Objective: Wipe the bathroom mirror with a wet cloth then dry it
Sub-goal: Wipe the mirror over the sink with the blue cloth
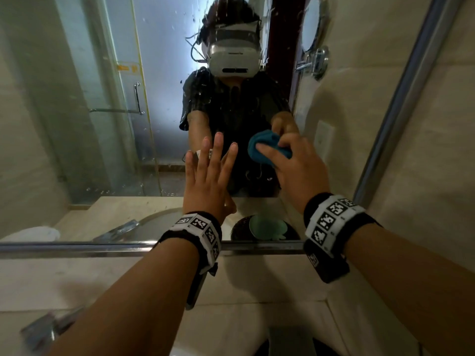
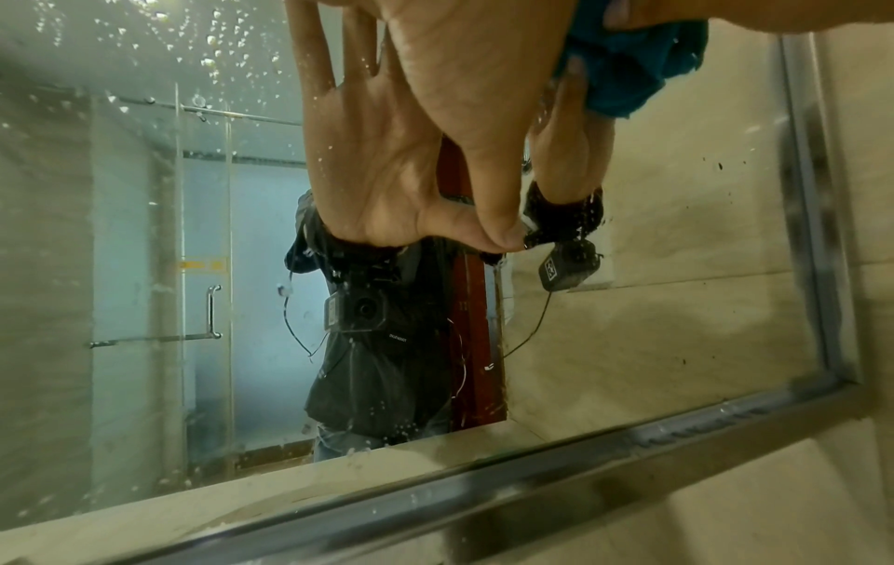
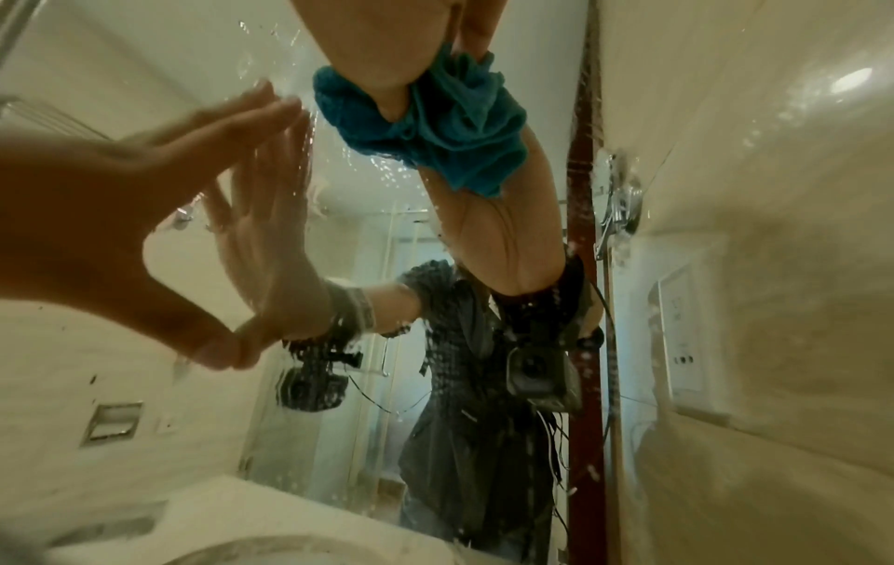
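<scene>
Right hand (image 1: 298, 165) presses a bunched teal cloth (image 1: 264, 147), fingers curled round it, against the droplet-spotted mirror (image 1: 115, 98). Left hand (image 1: 208, 176) lies flat on the glass beside it, fingers straight and spread.

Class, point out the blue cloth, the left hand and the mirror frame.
blue cloth (image 1: 259, 145): head view, bunched fabric.
left hand (image 1: 208, 183): head view, back of the hand.
mirror frame (image 1: 77, 246): head view, bottom metal rail.

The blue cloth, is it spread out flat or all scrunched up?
Scrunched up. The blue cloth bulges in crumpled folds from the right hand, which grips it against the mirror.
</scene>
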A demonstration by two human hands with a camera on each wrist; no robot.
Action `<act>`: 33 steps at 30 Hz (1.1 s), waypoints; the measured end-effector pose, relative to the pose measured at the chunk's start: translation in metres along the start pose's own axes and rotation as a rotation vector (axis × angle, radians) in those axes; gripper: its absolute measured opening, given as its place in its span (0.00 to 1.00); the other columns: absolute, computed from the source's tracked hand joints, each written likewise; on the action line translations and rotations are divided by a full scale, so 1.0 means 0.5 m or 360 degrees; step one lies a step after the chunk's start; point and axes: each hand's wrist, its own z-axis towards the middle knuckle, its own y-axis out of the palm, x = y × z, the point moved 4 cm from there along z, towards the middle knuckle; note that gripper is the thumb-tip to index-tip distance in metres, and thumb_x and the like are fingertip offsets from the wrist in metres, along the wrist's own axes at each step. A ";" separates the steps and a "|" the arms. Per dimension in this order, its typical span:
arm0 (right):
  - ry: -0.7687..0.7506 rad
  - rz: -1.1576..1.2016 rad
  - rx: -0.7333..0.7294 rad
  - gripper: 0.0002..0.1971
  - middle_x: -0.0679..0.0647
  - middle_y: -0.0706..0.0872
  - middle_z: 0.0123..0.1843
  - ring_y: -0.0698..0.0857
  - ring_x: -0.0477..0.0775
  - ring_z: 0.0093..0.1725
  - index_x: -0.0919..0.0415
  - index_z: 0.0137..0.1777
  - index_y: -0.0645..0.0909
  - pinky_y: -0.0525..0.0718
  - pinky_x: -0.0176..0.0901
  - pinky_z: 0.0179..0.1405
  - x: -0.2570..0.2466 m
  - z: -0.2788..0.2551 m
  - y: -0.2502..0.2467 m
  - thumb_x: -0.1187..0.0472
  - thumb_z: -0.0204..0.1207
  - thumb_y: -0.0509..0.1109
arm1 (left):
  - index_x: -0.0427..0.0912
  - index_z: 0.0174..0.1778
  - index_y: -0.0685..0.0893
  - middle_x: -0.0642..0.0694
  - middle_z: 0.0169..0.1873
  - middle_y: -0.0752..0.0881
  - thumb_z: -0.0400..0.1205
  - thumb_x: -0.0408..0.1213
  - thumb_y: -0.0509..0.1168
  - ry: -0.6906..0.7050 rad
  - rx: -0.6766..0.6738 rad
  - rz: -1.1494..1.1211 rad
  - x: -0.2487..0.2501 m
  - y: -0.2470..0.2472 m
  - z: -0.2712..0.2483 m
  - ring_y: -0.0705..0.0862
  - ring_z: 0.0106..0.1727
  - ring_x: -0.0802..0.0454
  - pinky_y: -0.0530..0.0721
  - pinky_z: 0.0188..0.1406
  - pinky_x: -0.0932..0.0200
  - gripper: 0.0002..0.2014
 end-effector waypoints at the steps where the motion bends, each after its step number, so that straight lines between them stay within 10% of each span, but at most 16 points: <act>1: -0.0031 -0.0030 0.0040 0.27 0.59 0.78 0.59 0.72 0.58 0.55 0.51 0.66 0.80 0.82 0.49 0.44 -0.004 0.006 -0.003 0.65 0.66 0.78 | 0.47 0.80 0.30 0.40 0.79 0.30 0.62 0.62 0.76 0.0004 0.0013 0.0007 0.000 0.002 -0.001 0.34 0.81 0.38 0.31 0.77 0.38 0.68; 7: -0.0037 0.0008 -0.0164 0.17 0.55 0.77 0.59 0.77 0.56 0.55 0.52 0.64 0.79 0.79 0.46 0.49 -0.027 -0.057 0.062 0.46 0.79 0.64 | 0.44 0.83 0.41 0.38 0.82 0.39 0.58 0.62 0.78 0.0059 0.0103 -0.0017 -0.007 0.036 -0.030 0.42 0.83 0.37 0.43 0.80 0.35 0.68; 13: -0.0485 -0.0130 -0.0347 0.40 0.58 0.70 0.54 0.71 0.57 0.46 0.57 0.63 0.83 0.84 0.48 0.36 -0.022 -0.188 0.162 0.72 0.46 0.86 | 0.44 0.83 0.41 0.39 0.81 0.33 0.55 0.60 0.80 0.0075 0.0033 0.0007 -0.008 0.097 -0.080 0.42 0.83 0.37 0.38 0.80 0.36 0.70; 18: -0.0568 -0.0099 -0.0332 0.34 0.58 0.69 0.49 0.70 0.57 0.46 0.59 0.58 0.86 0.84 0.47 0.35 -0.022 -0.206 0.174 0.70 0.47 0.87 | 0.45 0.81 0.29 0.39 0.77 0.23 0.61 0.61 0.77 -0.0036 -0.0077 0.0085 0.001 0.108 -0.086 0.26 0.79 0.39 0.33 0.78 0.35 0.70; 22: -0.0291 -0.0046 -0.0286 0.18 0.59 0.74 0.56 0.73 0.59 0.51 0.57 0.63 0.82 0.82 0.51 0.43 -0.020 -0.162 0.145 0.58 0.72 0.75 | 0.46 0.78 0.22 0.39 0.74 0.19 0.67 0.54 0.74 -0.0078 -0.0106 0.0029 0.007 0.113 -0.089 0.20 0.76 0.39 0.32 0.76 0.34 0.66; 26: -0.0211 0.0040 -0.0035 0.33 0.57 0.68 0.55 0.69 0.60 0.48 0.56 0.64 0.82 0.84 0.52 0.39 -0.035 -0.147 0.145 0.74 0.56 0.82 | 0.46 0.76 0.19 0.40 0.73 0.16 0.66 0.56 0.74 -0.0095 -0.0181 -0.0012 0.009 0.116 -0.087 0.18 0.75 0.40 0.34 0.77 0.33 0.68; 33: -0.0319 0.0025 -0.0245 0.35 0.56 0.69 0.54 0.68 0.57 0.44 0.55 0.60 0.84 0.84 0.47 0.33 -0.048 -0.228 0.211 0.69 0.50 0.87 | 0.45 0.73 0.16 0.38 0.68 0.12 0.70 0.65 0.67 -0.0103 -0.0230 0.0002 0.013 0.113 -0.088 0.27 0.77 0.36 0.35 0.78 0.32 0.65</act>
